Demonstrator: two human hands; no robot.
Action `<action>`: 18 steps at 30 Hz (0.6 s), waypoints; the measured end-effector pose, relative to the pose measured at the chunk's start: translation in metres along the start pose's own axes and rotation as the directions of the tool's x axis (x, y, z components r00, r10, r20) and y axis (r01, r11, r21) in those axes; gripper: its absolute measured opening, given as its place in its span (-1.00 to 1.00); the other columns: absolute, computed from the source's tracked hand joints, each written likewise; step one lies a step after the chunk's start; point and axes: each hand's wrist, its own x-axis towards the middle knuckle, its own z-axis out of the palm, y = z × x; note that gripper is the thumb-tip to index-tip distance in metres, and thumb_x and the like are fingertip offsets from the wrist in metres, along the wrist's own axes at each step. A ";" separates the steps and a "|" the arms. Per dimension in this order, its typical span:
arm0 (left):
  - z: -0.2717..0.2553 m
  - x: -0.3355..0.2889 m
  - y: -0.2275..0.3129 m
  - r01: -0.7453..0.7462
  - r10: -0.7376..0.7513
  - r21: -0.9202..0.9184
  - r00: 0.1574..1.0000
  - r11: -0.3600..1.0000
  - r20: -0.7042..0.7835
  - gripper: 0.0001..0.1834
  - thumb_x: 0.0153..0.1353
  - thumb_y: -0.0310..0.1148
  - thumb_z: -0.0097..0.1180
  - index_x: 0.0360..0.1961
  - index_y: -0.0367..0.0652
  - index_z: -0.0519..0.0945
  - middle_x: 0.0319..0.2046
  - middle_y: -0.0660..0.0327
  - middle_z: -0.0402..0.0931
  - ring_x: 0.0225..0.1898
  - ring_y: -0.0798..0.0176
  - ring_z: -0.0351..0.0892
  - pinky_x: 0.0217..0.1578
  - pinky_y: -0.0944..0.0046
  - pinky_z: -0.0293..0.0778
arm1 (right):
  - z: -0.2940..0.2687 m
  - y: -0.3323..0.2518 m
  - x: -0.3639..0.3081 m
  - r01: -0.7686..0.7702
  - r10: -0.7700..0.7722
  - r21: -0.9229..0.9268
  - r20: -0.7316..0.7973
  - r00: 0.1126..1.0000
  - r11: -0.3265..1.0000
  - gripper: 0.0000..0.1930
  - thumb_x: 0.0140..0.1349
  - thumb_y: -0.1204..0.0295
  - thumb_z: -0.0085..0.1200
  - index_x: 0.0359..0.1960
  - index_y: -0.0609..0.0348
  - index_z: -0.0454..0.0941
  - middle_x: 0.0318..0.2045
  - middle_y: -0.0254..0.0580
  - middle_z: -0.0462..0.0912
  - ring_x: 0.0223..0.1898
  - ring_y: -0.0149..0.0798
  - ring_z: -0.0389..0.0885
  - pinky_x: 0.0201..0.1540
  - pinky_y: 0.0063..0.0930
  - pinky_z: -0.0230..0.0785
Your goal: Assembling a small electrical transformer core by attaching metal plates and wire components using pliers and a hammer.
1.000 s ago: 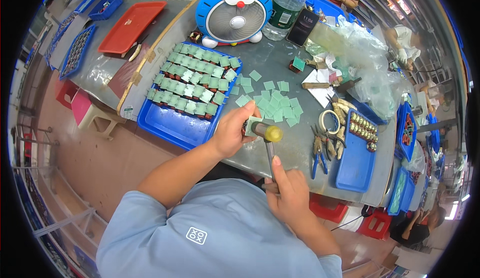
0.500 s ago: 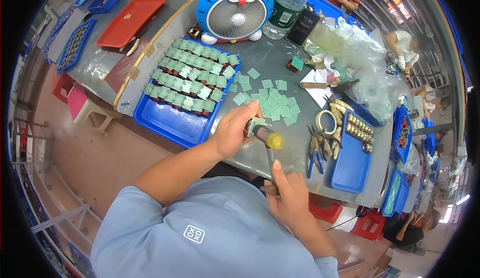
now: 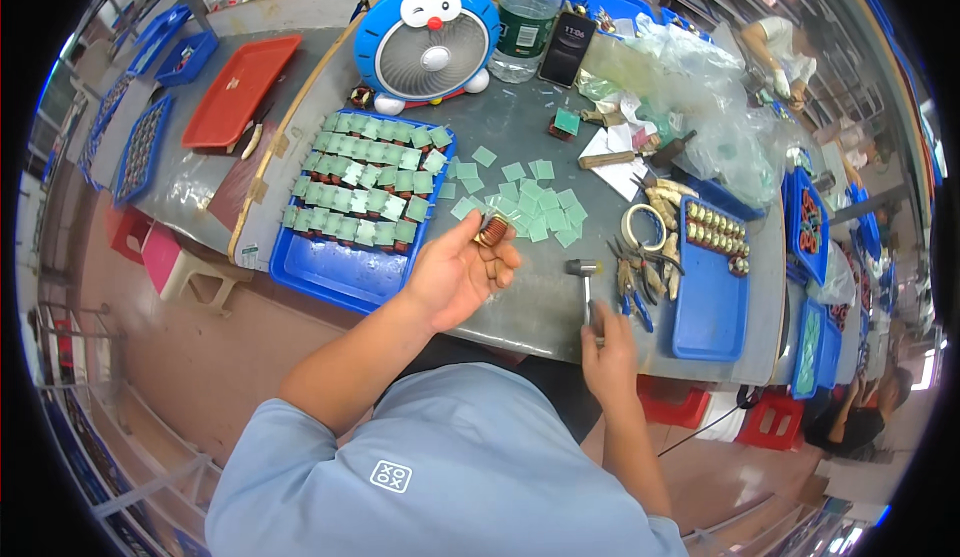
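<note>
My left hand [image 3: 455, 272] is closed on a copper-wound coil [image 3: 491, 230], pinching it above the table with the windings showing. In my right hand [image 3: 609, 349] is a small hammer [image 3: 587, 292], held by its handle near the table's front edge, its head apart from the coil. Loose pale green square plates [image 3: 540, 207] lie scattered just beyond my left hand. Left of that hand, a blue tray [image 3: 325, 275] carries rows of coils, with green squares on top. Another coil with a green square [image 3: 564, 124] stands alone further back.
A blue cartoon fan [image 3: 430, 45], a large bottle [image 3: 525, 22] and a phone [image 3: 567, 49] stand at the back. To the right are pliers [image 3: 632, 292], a tape roll [image 3: 643, 227], and a blue tray [image 3: 710, 322] holding coils. Plastic bags [image 3: 690, 77] lie behind.
The hammer has moved right, away from the coil. My left hand has turned palm-up with the coil, whose green plate no longer shows. The whole view has shifted somewhat.
</note>
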 end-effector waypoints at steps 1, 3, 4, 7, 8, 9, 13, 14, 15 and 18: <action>-0.001 0.000 -0.001 0.003 0.002 -0.075 0.997 0.997 0.074 -0.50 0.56 0.00 -0.31 -0.03 -0.18 0.54 -0.36 0.13 0.63 -0.41 0.23 0.51 -0.23 0.26 0.36 | -0.002 -0.003 0.003 -0.015 0.015 0.001 -0.094 0.996 1.000 -0.57 0.29 0.46 0.14 0.19 0.33 0.47 -0.25 0.11 0.61 -0.26 0.12 0.60 -0.15 -0.13 0.46; -0.003 0.000 -0.002 0.018 0.003 -0.137 0.989 0.990 0.147 -0.49 0.56 0.01 -0.33 -0.03 -0.18 0.54 -0.42 0.16 0.63 -0.44 0.22 0.50 -0.22 0.24 0.35 | -0.002 -0.005 0.004 -0.086 0.108 0.118 -0.190 0.976 0.989 -0.61 0.28 0.47 0.15 0.13 0.33 0.50 -0.23 0.08 0.57 -0.28 0.10 0.57 -0.17 -0.14 0.45; -0.005 0.000 -0.003 0.031 0.009 -0.187 0.977 0.982 0.211 -0.48 0.56 0.01 -0.34 -0.06 -0.18 0.55 -0.42 0.15 0.63 -0.42 0.21 0.52 -0.22 0.23 0.37 | -0.003 -0.010 0.003 -0.090 0.114 0.128 -0.195 0.974 0.988 -0.61 0.28 0.47 0.15 0.13 0.33 0.50 -0.23 0.08 0.57 -0.28 0.10 0.57 -0.17 -0.14 0.45; -0.006 -0.005 -0.005 0.043 0.031 -0.228 0.950 0.973 0.311 -0.48 0.56 0.01 -0.35 -0.08 -0.17 0.55 -0.44 0.16 0.63 -0.42 0.21 0.52 -0.23 0.21 0.36 | -0.003 -0.024 -0.002 -0.073 0.096 0.131 -0.178 0.979 0.989 -0.63 0.26 0.48 0.16 0.10 0.33 0.52 -0.27 0.08 0.57 -0.30 0.09 0.57 -0.20 -0.16 0.44; -0.005 -0.006 -0.005 0.038 0.046 -0.230 0.935 0.973 0.351 -0.49 0.55 0.00 -0.35 -0.08 -0.16 0.55 -0.45 0.17 0.62 -0.43 0.22 0.49 -0.24 0.22 0.33 | -0.001 -0.024 -0.006 -0.027 0.057 0.151 -0.197 0.979 0.988 -0.63 0.25 0.48 0.17 0.09 0.33 0.53 -0.30 0.07 0.56 -0.32 0.07 0.57 -0.22 -0.17 0.44; -0.002 -0.007 -0.005 0.040 0.041 -0.222 0.935 0.974 0.352 -0.49 0.55 0.00 -0.35 -0.08 -0.16 0.55 -0.45 0.17 0.62 -0.43 0.22 0.49 -0.24 0.22 0.33 | 0.001 -0.025 -0.009 0.021 0.016 0.168 -0.217 0.976 0.986 -0.63 0.24 0.48 0.17 0.09 0.33 0.53 -0.33 0.05 0.55 -0.33 0.05 0.57 -0.24 -0.18 0.43; 0.006 -0.016 -0.008 -0.029 0.081 -0.165 0.945 0.986 0.318 -0.47 0.57 0.01 -0.41 -0.04 -0.17 0.53 -0.50 0.22 0.51 -0.48 0.29 0.32 -0.28 0.25 0.24 | 0.001 -0.033 -0.018 -0.002 0.045 0.186 -0.230 0.972 0.983 -0.63 0.23 0.49 0.18 0.07 0.33 0.54 -0.37 0.03 0.55 -0.37 0.02 0.56 -0.26 -0.19 0.42; 0.007 -0.018 -0.009 -0.054 0.096 -0.148 0.952 0.987 0.291 -0.47 0.57 0.01 -0.42 -0.04 -0.17 0.53 -0.50 0.22 0.51 -0.47 0.29 0.33 -0.27 0.25 0.24 | 0.002 -0.032 -0.021 0.000 0.048 0.194 -0.240 0.970 0.981 -0.63 0.23 0.49 0.18 0.07 0.33 0.54 -0.37 0.01 0.55 -0.38 0.00 0.56 -0.27 -0.20 0.42; 0.007 -0.020 -0.010 -0.055 0.095 -0.142 0.952 0.988 0.292 -0.47 0.57 0.01 -0.42 -0.04 -0.17 0.53 -0.50 0.22 0.51 -0.47 0.29 0.33 -0.27 0.25 0.24 | 0.002 -0.032 -0.023 0.002 0.050 0.203 -0.251 0.967 0.979 -0.63 0.23 0.49 0.18 0.07 0.33 0.54 -0.38 0.00 0.54 -0.38 -0.01 0.55 -0.27 -0.21 0.42; 0.007 -0.025 -0.015 -0.086 0.116 -0.117 0.952 0.989 0.284 -0.46 0.57 0.00 -0.41 -0.04 -0.17 0.54 -0.50 0.22 0.50 -0.46 0.30 0.32 -0.28 0.25 0.24 | 0.001 -0.033 -0.030 -0.001 0.057 0.218 -0.251 0.966 0.976 -0.63 0.23 0.49 0.18 0.07 0.32 0.54 -0.35 0.01 0.57 -0.36 -0.01 0.59 -0.24 -0.24 0.44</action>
